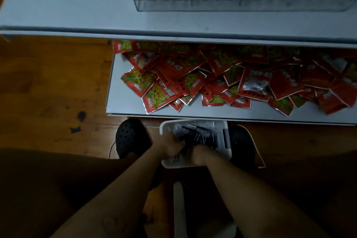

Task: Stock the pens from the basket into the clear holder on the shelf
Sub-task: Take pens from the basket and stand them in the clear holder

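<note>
One view only, from the head camera, looking straight down in dim light.

Two bare forearms reach from five and seven o'clock into a white perforated plastic basket (219, 135) on the brown wooden floor (48, 83), just below the middle of the frame, between two black perforated clogs (131, 137). The basket holds a loose heap of slim dark pens (195, 131). The left hand (170, 145) has its fingers curled into the heap, grasping a bunch. The right hand (201, 153) sits just beside it at three o'clock; its fingers are tucked under and hidden, so their grip cannot be told.

At twelve to one o'clock, well apart from the basket, a clear acrylic box holder (193, 0) stands on the white top shelf (77, 6), with dark pens already upright along its far side. Between them, a lower white shelf (123, 100) carries a heap of red foil snack packets (212, 81).

Likely risks: a loose, uneven bunch could shed pens on the lift, dropping them among the packets or onto the floor. The lower shelf's edge overhangs the basket's far rim, so rising hands could knock it.
</note>
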Demonstrator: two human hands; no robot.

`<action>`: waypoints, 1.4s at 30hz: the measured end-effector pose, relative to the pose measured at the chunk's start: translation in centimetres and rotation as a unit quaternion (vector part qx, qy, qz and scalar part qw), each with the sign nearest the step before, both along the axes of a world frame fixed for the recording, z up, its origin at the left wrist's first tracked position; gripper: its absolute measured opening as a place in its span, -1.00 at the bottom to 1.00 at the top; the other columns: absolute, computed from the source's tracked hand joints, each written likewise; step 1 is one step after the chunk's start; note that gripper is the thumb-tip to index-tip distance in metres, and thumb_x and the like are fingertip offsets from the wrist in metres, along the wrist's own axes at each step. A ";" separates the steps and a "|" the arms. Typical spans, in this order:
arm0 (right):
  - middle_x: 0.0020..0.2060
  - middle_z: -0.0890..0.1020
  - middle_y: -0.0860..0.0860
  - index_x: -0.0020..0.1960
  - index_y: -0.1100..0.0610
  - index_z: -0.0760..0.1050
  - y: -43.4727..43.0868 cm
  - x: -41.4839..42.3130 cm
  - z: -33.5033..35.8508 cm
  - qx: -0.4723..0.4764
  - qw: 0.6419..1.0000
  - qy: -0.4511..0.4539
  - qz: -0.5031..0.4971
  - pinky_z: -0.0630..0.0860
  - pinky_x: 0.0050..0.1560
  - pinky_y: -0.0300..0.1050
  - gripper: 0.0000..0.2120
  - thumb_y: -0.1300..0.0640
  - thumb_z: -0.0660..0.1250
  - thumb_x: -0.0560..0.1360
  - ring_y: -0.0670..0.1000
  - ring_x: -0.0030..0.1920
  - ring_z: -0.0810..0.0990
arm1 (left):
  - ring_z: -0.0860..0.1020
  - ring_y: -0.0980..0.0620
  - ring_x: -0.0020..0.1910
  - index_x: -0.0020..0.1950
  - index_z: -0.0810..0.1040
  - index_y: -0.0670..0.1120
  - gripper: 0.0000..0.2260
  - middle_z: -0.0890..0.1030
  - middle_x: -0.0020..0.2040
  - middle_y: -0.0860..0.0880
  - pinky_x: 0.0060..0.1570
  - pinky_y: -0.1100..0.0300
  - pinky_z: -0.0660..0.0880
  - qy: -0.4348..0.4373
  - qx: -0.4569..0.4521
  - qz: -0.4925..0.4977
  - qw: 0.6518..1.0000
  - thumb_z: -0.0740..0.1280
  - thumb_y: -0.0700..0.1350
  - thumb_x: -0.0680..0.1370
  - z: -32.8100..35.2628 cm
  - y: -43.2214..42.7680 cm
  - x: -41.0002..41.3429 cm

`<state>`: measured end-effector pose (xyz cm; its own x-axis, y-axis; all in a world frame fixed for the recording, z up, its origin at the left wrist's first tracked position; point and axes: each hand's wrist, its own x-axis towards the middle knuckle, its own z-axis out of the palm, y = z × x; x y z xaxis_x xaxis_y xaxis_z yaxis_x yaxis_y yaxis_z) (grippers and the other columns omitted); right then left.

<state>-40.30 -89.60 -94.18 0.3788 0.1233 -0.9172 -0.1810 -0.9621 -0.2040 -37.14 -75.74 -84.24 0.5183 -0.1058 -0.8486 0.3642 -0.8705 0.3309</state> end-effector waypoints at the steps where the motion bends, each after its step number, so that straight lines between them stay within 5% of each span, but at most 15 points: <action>1: 0.15 0.57 0.17 0.29 0.19 0.50 -0.1 0.1 -0.2 0.001 1.000 0.005 -0.003 0.49 0.12 -0.05 -0.67 0.16 0.21 0.56 0.15 0.09 0.57 | 0.55 -0.11 0.14 0.15 0.60 -0.19 -0.68 0.60 0.17 -0.20 0.02 0.19 0.42 0.014 0.001 -0.004 1.000 0.24 0.01 0.60 -0.3 0.2 -0.5; 5: 0.05 0.58 0.19 0.18 0.26 0.55 -0.6 -0.1 -0.6 0.007 1.000 0.016 -0.014 0.47 -0.01 -0.09 -0.73 0.24 0.19 0.54 0.15 0.04 0.58 | 0.51 -0.10 0.24 0.29 0.52 -0.16 -0.67 0.55 0.26 -0.16 0.16 0.20 0.41 0.005 -0.004 0.026 1.000 0.23 -0.01 0.62 0.7 1.0 -0.5; 14: -0.22 0.55 0.10 -0.21 0.17 0.50 -1.7 1.3 4.9 -0.031 0.995 -0.080 -0.044 0.44 -0.21 -0.16 -0.91 0.18 0.31 0.44 0.13 -0.17 0.55 | 0.58 -0.13 0.09 0.11 0.60 -0.19 -0.69 0.63 0.09 -0.17 0.06 0.12 0.50 -0.071 -0.027 0.077 0.994 0.29 0.04 0.57 3.6 0.8 0.8; 17: -0.21 0.61 0.14 -0.13 0.27 0.59 -2.6 1.8 8.6 -0.033 0.997 -0.068 -0.021 0.49 -0.31 -0.16 -0.88 0.21 0.42 0.41 0.10 -0.23 0.59 | 0.60 -0.15 0.01 0.08 0.61 -0.22 -0.68 0.64 0.05 -0.20 -0.04 0.13 0.52 -0.080 -0.038 0.051 0.995 0.29 0.02 0.57 5.6 0.5 0.5; 20: -0.41 0.63 0.09 -0.25 0.26 0.54 -3.3 2.2 13.0 -0.031 0.998 -0.045 -0.011 0.51 -0.42 -0.17 -0.86 0.25 0.40 0.47 -0.09 -0.54 0.58 | 0.57 -0.10 -0.01 0.12 0.59 -0.23 -0.68 0.62 0.07 -0.20 -0.03 0.17 0.47 -0.117 -0.048 0.033 0.991 0.28 0.02 0.59 8.5 0.5 0.4; 22: -0.60 0.54 0.02 -0.13 0.34 0.57 -3.7 2.3 16.1 -0.026 0.997 -0.073 -0.021 0.44 -0.46 -0.19 -0.90 0.30 0.33 0.49 -0.13 -0.66 0.49 | 0.56 -0.11 0.08 0.12 0.59 -0.19 -0.69 0.59 0.08 -0.16 -0.03 0.18 0.41 -0.159 -0.054 0.026 0.985 0.27 0.03 0.59 10.4 0.4 0.3; 26: -0.38 0.59 0.09 -0.04 0.28 0.53 -4.8 1.0 21.7 0.068 0.980 -0.100 -0.160 0.48 -0.34 -0.16 -0.89 0.34 0.22 0.56 0.09 -0.20 0.69 | 0.57 -0.09 -0.09 0.01 0.59 -0.15 -0.70 0.63 -0.01 -0.16 -0.10 0.15 0.43 -0.213 -0.082 0.030 0.973 0.30 0.09 0.57 13.8 0.4 -0.3; 28: -0.29 0.62 0.11 -0.08 0.26 0.49 -5.2 -0.2 23.9 0.124 0.961 -0.111 -0.220 0.47 -0.39 -0.21 -0.86 0.34 0.17 0.59 0.06 -0.25 0.66 | 0.55 -0.08 -0.14 -0.03 0.58 -0.20 -0.67 0.63 -0.07 -0.19 -0.12 0.13 0.45 -0.227 -0.097 0.031 0.968 0.31 0.09 0.56 15.3 0.5 -0.8; 33: -0.21 0.67 0.15 -0.06 0.23 0.48 -4.8 -2.9 27.9 0.276 0.901 -0.174 -0.284 0.58 -0.16 -0.12 -0.95 0.34 0.29 0.53 0.08 -0.20 0.68 | 0.49 -0.01 -0.33 -0.06 0.64 -0.20 -0.66 0.61 -0.25 -0.11 -0.31 0.20 0.42 -0.269 -0.137 0.053 0.952 0.30 0.09 0.57 19.3 0.3 -2.4; 38: -0.17 0.67 0.28 -0.18 0.19 0.46 -3.7 -3.4 31.5 0.336 0.879 -0.195 -0.278 0.56 0.11 0.11 -0.89 0.35 0.33 0.48 0.20 -0.11 0.67 | 0.42 0.14 -0.42 -0.29 0.53 -0.07 -0.78 0.47 -0.45 0.08 -0.36 0.24 0.37 -0.355 -0.257 0.133 0.889 0.38 -0.04 0.54 22.9 -1.1 -3.1; 42: -0.29 0.67 0.11 -0.21 0.15 0.56 -3.2 -1.8 34.0 0.300 0.845 -0.368 -0.245 0.53 -0.17 0.03 -0.92 0.19 0.36 0.46 0.02 -0.28 0.61 | 0.40 0.24 -0.48 -0.35 0.51 -0.03 -0.76 0.49 -0.46 0.10 -0.44 0.36 0.30 -0.423 -0.272 0.124 0.855 0.45 -0.02 0.48 25.5 -2.0 -2.1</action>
